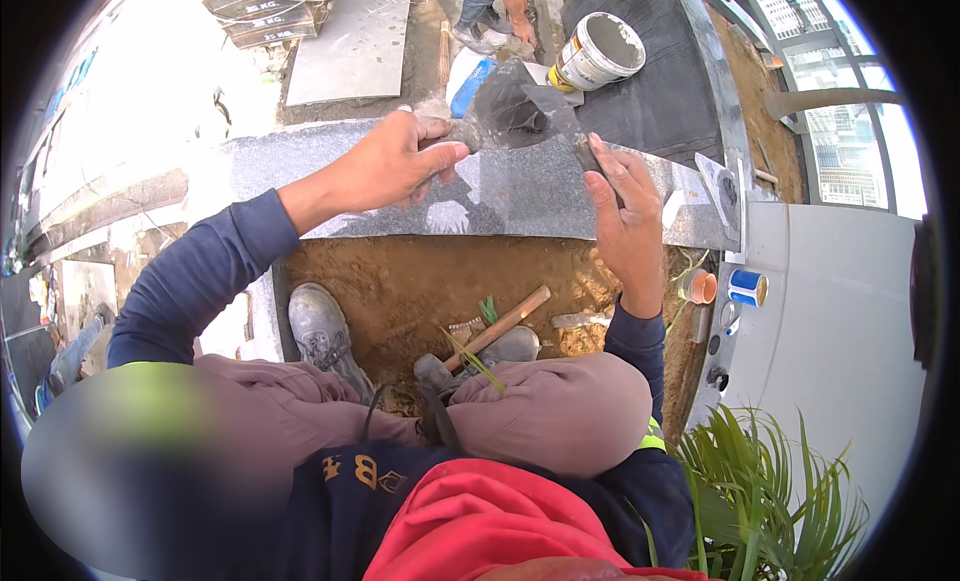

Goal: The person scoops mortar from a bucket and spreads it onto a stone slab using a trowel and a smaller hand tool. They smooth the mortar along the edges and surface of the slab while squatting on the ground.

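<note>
A speckled grey stone slab [510, 196] crosses in front of me. My left hand [395, 161] is closed on a mortar-coated grey tool [470, 133], probably a trowel, above the slab's left-middle. My right hand [625, 206] is wrapped round the grey handle of a flat-bladed tool [585, 153] farther right. Between my hands, dark grey material [505, 109] sits at the slab's back edge; whether it is on a tool is unclear.
Beyond are a mortar bucket [610, 43], flat panel [345, 51] and co-worker's hand [521, 26]. A mallet [510, 321] lies on soil between my feet. Cans [748, 288] stand right, near a plant [750, 481]. Another person's leg [75, 356] is at far left.
</note>
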### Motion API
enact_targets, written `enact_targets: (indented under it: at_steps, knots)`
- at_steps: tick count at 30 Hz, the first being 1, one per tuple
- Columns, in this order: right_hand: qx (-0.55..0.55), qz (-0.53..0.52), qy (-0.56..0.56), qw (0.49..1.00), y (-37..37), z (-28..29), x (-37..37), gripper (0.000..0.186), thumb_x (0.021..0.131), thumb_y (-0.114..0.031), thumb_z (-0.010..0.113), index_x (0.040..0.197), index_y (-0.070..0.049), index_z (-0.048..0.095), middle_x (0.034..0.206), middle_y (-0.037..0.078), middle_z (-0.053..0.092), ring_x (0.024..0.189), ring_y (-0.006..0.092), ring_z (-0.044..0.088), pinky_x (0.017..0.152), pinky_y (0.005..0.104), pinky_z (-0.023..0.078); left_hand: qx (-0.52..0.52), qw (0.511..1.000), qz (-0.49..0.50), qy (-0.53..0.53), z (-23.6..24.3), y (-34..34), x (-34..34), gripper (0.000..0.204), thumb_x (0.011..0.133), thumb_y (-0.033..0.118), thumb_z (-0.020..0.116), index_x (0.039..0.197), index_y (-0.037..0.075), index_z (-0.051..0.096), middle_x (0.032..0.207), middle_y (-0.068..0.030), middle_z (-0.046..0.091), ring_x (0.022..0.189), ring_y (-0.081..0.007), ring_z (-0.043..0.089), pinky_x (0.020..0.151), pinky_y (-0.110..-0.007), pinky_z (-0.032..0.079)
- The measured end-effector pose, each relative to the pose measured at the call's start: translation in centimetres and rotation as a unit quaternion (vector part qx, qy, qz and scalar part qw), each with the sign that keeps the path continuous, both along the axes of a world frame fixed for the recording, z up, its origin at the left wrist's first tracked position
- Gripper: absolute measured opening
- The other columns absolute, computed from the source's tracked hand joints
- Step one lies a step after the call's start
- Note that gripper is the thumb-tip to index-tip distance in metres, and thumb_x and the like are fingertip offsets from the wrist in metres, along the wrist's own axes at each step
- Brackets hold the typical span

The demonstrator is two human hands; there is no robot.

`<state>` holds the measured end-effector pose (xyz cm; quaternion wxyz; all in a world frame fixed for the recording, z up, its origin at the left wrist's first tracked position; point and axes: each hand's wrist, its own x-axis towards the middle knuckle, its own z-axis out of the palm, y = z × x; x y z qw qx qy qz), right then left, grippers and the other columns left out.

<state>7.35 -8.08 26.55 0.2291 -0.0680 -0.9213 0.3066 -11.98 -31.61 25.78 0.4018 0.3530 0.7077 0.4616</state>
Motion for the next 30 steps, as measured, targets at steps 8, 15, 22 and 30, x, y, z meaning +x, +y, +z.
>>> enact_targets:
  at_steps: [8, 15, 22, 30]
  knots:
    - [-0.205, 0.045, 0.028, 0.977, 4.9, -1.0, -0.3, 0.038, 0.103, -0.024, 0.062, 0.132, 0.0, 0.065, 0.119, 0.01, 0.068, 0.098, 0.0174, 0.066, 0.082, 0.0278, 0.053, 0.076, 0.991, -0.056, -0.099, 1.2, 0.2, -1.2, 0.044, 0.105, 0.038, 0.059, 0.086, 0.0, 0.07, 0.073, -0.0049, 0.066, 0.051, -0.0093, 0.057, 0.048, -0.027, 0.047]
    - [-0.033, 0.06, 0.075, 0.995, 6.0, -2.0, -1.4, 0.039, 0.102, -0.024, 0.063, 0.134, 0.0, 0.063, 0.123, 0.012, 0.068, 0.106, 0.0187, 0.064, 0.091, 0.0309, 0.052, 0.152, 0.981, -0.091, -0.073, 1.4, -0.1, -1.5, 0.038, 0.107, 0.032, 0.056, 0.086, 0.002, 0.067, 0.071, -0.0047, 0.065, 0.048, -0.0089, 0.056, 0.043, -0.024, 0.042]
    - [-0.157, -0.034, 0.079, 0.984, 6.2, -4.4, 1.0, 0.044, 0.108, -0.028, 0.052, 0.137, 0.004, 0.056, 0.118, 0.013, 0.068, 0.09, 0.0164, 0.065, 0.074, 0.0276, 0.054, 0.146, 0.987, 0.004, -0.07, 1.0, -0.2, -2.7, 0.043, 0.103, 0.037, 0.061, 0.085, -0.001, 0.07, 0.073, -0.0042, 0.064, 0.051, -0.0074, 0.057, 0.047, -0.024, 0.045]
    - [-0.565, 0.058, -0.021, 0.822, -2.7, -1.2, 0.4, 0.048, 0.109, -0.036, 0.047, 0.133, 0.005, 0.052, 0.099, 0.011, 0.065, 0.065, 0.0106, 0.057, 0.05, 0.0243, 0.046, 0.125, 0.972, 0.157, 0.123, -0.2, 1.1, -0.7, 0.065, 0.1, 0.036, 0.066, 0.135, -0.017, 0.052, 0.067, -0.0036, 0.063, 0.056, -0.007, 0.056, 0.054, -0.025, 0.048]
